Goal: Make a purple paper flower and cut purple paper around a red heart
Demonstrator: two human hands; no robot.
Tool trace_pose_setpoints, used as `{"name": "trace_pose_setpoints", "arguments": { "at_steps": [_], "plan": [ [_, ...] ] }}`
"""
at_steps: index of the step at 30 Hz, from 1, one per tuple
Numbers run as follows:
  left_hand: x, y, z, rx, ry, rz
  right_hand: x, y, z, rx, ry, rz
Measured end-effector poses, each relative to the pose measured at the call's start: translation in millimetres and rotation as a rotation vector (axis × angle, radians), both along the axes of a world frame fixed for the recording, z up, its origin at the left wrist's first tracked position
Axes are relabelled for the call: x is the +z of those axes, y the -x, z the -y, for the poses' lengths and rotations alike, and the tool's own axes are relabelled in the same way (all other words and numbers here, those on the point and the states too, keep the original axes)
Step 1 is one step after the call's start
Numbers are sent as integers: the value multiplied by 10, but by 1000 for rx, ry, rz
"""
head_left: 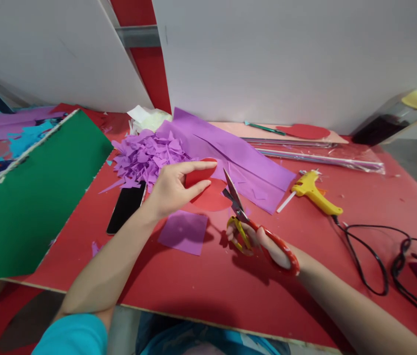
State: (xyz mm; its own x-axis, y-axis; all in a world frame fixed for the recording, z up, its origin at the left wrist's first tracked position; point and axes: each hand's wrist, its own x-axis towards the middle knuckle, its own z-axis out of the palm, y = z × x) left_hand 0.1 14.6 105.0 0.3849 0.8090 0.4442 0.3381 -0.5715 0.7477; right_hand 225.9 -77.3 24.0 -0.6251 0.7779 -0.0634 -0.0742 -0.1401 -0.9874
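Observation:
My left hand (173, 187) holds a red rounded piece of craft paper (212, 196); the paper shows between and below the thumb and fingers. My right hand (263, 241) grips a pair of scissors (236, 197) with one yellow and one red handle loop. The scissor blades are parted and point up, close to the right edge of the red piece. Below the left hand, a purple square of craft paper (184, 231) lies on the red table. Behind that hand is a heap of purple cut scraps (149, 155).
Purple sheets (226, 153) lie behind the hands. To the right sits a yellow glue gun (314, 191) with a black cord (378, 266). A phone (126, 208) rests beside the scraps. On the left is a green board (46, 197). A green pen (265, 128) lies at the back.

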Motion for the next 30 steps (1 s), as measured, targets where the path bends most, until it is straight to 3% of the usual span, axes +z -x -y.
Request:
{"name": "trace_pose_setpoints", "arguments": {
  "at_steps": [10,23,30],
  "plan": [
    [31,-54,89,-43,-91,-66,-30,-7,42,-75,-59,65],
    [51,-63,92,-98,-265,-100,58,26,38,-60,-68,48],
    [77,-67,118,-80,-254,-154,46,29,28,-11,-67,-4]
  ]
}}
